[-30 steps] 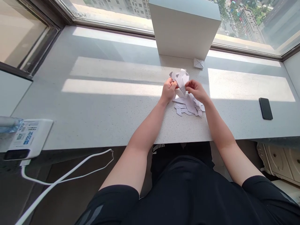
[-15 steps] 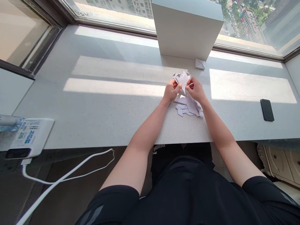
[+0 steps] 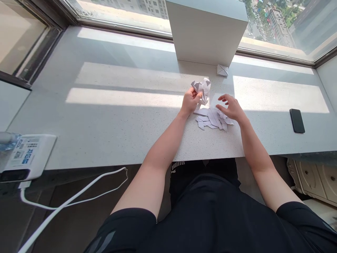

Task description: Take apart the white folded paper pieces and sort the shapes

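Pinched in my left hand (image 3: 191, 100) is a white folded paper piece (image 3: 205, 86) with several pointed flaps, held just above the counter. My right hand (image 3: 231, 107) is apart from it, fingers curved and spread with nothing between them, over the right side of a pile of folded white paper pieces (image 3: 210, 118). The pile lies loosely on the pale speckled counter (image 3: 131, 137), close to my body. Part of the pile is hidden under my right hand.
A small folded paper square (image 3: 222, 70) rests against a large white box (image 3: 207, 35) by the window. A black phone (image 3: 297, 121) lies at the right. At the left is a white device (image 3: 31, 154) with a cable (image 3: 86, 188) hanging past the counter edge.
My right hand has let go of the folded paper piece and moved right and slightly down, over the pile. My left hand still holds the piece, now turned a little. The view has shifted slightly.
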A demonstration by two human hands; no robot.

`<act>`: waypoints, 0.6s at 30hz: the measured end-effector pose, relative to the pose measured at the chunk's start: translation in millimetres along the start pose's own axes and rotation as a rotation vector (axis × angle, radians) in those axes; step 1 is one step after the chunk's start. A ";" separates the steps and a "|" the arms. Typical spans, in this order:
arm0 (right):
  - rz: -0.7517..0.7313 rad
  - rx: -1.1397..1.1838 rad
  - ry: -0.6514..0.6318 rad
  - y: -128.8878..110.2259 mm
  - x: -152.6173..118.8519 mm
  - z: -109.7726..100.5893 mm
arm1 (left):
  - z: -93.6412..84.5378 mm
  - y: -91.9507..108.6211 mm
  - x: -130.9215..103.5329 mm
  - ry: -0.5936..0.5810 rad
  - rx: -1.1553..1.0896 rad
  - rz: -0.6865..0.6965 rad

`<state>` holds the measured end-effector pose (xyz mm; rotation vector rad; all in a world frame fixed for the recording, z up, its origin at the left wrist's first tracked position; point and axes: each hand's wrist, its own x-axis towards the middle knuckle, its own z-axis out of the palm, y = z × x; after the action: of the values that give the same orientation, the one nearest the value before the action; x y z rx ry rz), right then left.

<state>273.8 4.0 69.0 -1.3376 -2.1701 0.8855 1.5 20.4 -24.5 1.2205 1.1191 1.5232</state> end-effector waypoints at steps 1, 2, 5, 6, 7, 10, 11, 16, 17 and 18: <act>0.002 -0.046 -0.047 3.0 -11.3 -3.7 | -0.3 -0.5 0.2 0.000 0.003 0.001; 0.011 -0.085 -0.090 5.6 -22.1 -6.2 | -0.6 -0.8 0.4 0.001 0.006 0.001; 0.061 -0.154 -0.133 10.5 -49.1 -8.2 | -1.6 -0.2 0.7 0.002 0.011 -0.013; 0.081 -0.163 -0.121 11.4 -55.6 -8.0 | -1.8 0.2 0.8 0.002 0.014 -0.018; 0.099 -0.168 -0.105 12.2 -60.8 -8.0 | -2.0 0.7 0.9 0.005 0.020 -0.021; 0.147 -0.163 -0.062 13.4 -69.9 -10.3 | -2.5 1.4 1.4 0.019 0.031 -0.016; 0.167 -0.163 -0.052 13.4 -71.5 -11.7 | -2.7 1.4 1.6 0.020 0.030 -0.013; 0.216 -0.242 0.030 8.5 -75.3 -15.4 | -3.2 0.7 2.1 0.012 0.046 -0.014; 0.191 -0.258 0.037 6.6 -75.6 -14.1 | -3.1 0.8 2.1 0.013 0.052 -0.016; 0.155 -0.269 0.030 4.6 -75.8 -12.2 | -2.9 0.8 2.1 0.015 0.056 -0.016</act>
<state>317.8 -59.1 71.6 -1.6543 -2.2467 0.6373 -1.8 21.9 -23.6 1.2365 1.1862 1.5004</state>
